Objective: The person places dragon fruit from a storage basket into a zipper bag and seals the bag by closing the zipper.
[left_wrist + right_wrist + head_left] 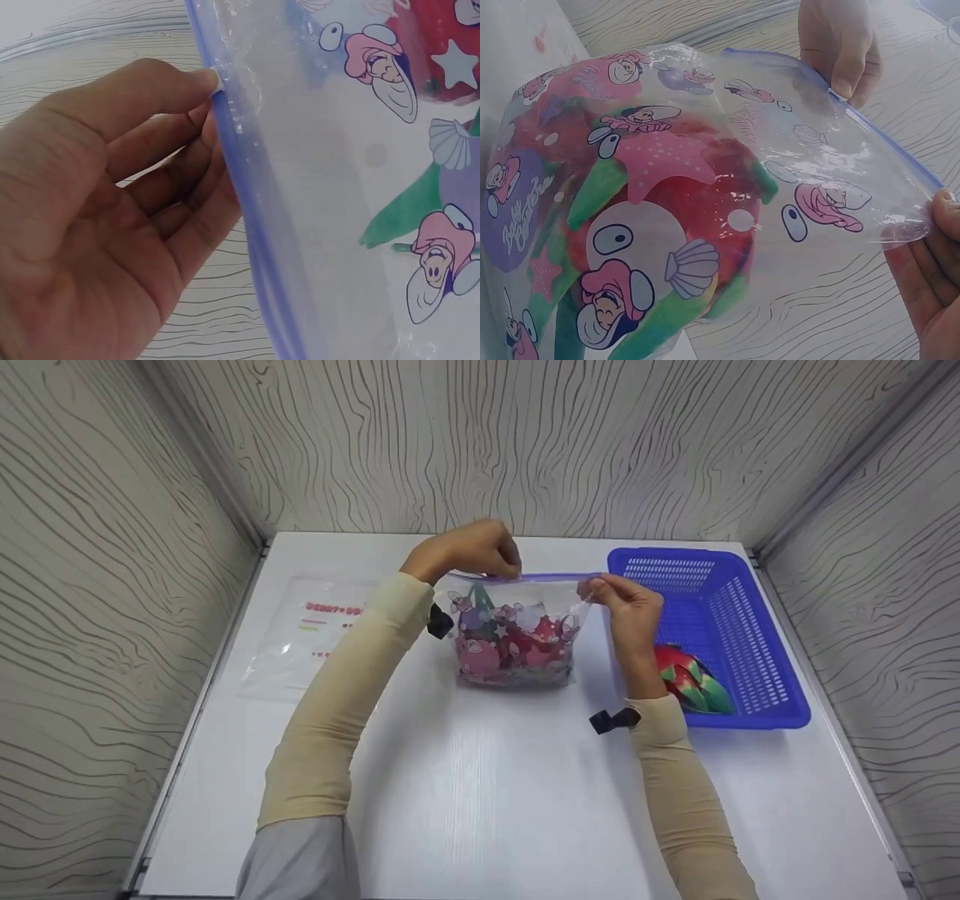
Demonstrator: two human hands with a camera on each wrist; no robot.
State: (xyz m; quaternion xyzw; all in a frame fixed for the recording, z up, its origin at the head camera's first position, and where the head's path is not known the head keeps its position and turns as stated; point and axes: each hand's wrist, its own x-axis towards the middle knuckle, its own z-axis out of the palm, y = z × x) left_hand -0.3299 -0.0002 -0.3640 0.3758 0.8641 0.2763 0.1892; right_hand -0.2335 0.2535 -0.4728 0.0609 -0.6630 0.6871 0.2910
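Note:
A clear zip bag printed with pink and purple sea cartoons stands upright on the white table, and a red and green object shows through its plastic. At its top edge my left hand pinches the small white slider on the purple zip strip. My right hand grips the bag's upper right corner between thumb and fingers. Between the two hands the strip is stretched out. The zip is parted on the left side of the slider in the head view.
To the right a blue plastic basket holds a red and green dragon fruit, partly behind my right wrist. A flat clear bag with red lettering lies at the left, partly under my left arm. Patterned panels enclose the table.

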